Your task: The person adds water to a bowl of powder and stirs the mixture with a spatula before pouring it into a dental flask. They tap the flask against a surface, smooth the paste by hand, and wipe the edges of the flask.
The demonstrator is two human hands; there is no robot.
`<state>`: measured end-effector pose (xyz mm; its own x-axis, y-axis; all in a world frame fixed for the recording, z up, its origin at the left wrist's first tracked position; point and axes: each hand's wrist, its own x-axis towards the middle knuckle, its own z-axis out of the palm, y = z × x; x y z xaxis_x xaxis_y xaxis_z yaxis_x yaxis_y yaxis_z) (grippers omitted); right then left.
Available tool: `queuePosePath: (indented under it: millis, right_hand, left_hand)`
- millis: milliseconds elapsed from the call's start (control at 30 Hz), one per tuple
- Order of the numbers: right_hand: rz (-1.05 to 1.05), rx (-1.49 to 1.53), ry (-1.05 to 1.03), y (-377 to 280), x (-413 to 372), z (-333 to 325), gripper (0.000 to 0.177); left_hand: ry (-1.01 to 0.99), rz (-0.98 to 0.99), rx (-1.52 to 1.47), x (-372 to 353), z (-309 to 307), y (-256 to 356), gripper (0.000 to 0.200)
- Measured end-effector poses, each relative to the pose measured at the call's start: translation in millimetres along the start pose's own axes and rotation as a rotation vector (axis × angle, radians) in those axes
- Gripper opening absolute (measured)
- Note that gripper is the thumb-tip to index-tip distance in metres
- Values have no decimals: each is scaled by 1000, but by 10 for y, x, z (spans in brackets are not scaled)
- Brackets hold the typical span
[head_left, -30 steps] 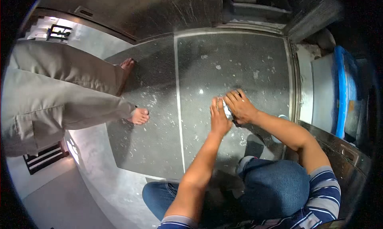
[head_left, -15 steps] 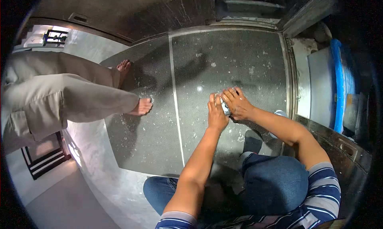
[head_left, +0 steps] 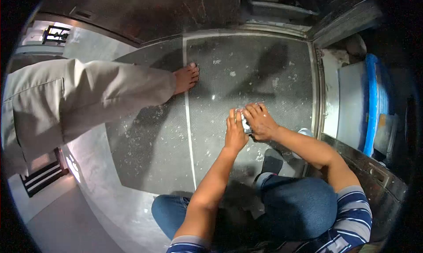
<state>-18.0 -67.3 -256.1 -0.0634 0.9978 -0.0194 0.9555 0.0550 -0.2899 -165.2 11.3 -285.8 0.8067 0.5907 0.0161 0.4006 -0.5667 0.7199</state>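
Over the dark, speckled mat (head_left: 220, 154), my left hand (head_left: 236, 132) and my right hand (head_left: 261, 123) come together around a small silvery-white object (head_left: 245, 122). Fingers cover most of it, so its kind cannot be made out. My left hand grips the near left side with the thumb pointing toward my right hand. The fingers of my right hand curl over its top from the right. Both hands are closed on it.
Another person's bare foot (head_left: 186, 78) and beige trouser leg (head_left: 119, 88) reach in from the left. My dark-socked foot (head_left: 272, 160) rests near my hands. Blue-edged panels (head_left: 372, 105) stand at the right. Dark wooden panelling (head_left: 167, 15) runs along the far side.
The other person has stepped further over the mat, the foot moving right past the white line. My hands appear slightly lower in view, still around the same object.
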Motion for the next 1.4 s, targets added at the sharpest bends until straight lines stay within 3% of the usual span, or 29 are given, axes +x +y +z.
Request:
queuePosePath:
  millis: [133, 300, 367, 433, 533, 600, 767, 833, 967, 1033, 1167, 1233, 1300, 1400]
  right_hand:
    - [43, 76, 4, 131, 34, 66, 81]
    - [25, 136, 9, 33, -6, -258, 87]
    - [-1, 110, 34, 177, 149, -108, 88]
    - [-8, 103, 21, 122, 31, 13, 89]
    - [13, 96, 20, 52, -23, -223, 86]
    - [-25, 9, 209, 84, -44, -149, 88]
    - [75, 153, -42, 193, 5, -85, 89]
    - [0, 93, 45, 188, -16, -94, 90]
    - [35, 164, -1, 188, 53, -51, 91]
    - [11, 193, -10, 296, 156, -99, 91]
    - [119, 210, -82, 335, 330, -159, 97]
    - [198, 265, -130, 257, 334, -244, 100]
    - [284, 468, -239, 202, 326, -522, 104]
    - [327, 552, -323, 218, 304, -399, 108]
  left_hand:
    - [70, 117, 27, -137, 82, -98, 97]
    - [-9, -22, -2, -5, -1, 42, 95]
    - [204, 213, 77, -83, 72, -29, 94]
    - [118, 60, -14, -39, 141, -54, 94]
    - [39, 3, 53, 25, 12, 8, 93]
    - [166, 236, 12, 56, 31, -22, 94]
    - [76, 34, -9, 170, 130, -51, 94]
    - [116, 181, 29, 89, 27, -22, 88]
    - [189, 188, -10, 96, 171, -111, 88]
    - [44, 48, -78, 237, 49, -47, 88]
    - [-71, -27, -36, 435, -126, -7, 84]
    - [-65, -10, -111, 504, -292, 63, 91]
    - [-414, -211, -61, 591, -646, 331, 94]
    - [-420, -256, -67, 504, -521, 244, 90]
